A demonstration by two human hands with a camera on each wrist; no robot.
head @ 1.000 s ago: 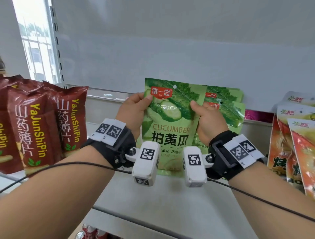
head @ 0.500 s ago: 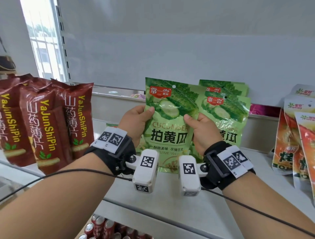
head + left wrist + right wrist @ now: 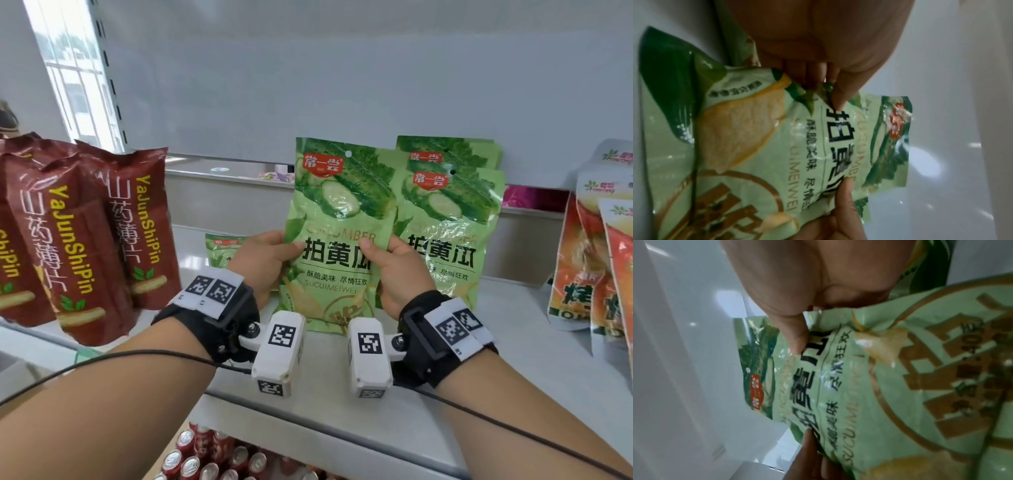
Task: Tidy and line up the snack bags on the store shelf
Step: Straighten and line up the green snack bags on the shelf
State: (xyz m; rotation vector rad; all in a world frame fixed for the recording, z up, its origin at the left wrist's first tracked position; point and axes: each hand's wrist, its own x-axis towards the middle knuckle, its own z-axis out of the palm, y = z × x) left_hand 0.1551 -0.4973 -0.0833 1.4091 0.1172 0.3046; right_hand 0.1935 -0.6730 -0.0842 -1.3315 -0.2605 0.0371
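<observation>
Both hands hold a green cucumber bag upright over the shelf.

The left hand (image 3: 265, 260) and right hand (image 3: 399, 270) pinch the glossy, crinkled bag (image 3: 337, 236) by its side edges, thumbs on its face, above the smooth white shelf (image 3: 308, 383). Two flat matching bags (image 3: 452, 219) stand just right; tall maroon bags (image 3: 85, 236) far left.

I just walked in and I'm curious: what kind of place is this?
Most likely a small shop. White shelf with rows of packaged snacks: red-brown bags, green cucumber bags, orange bags, and drink cans below.
</observation>
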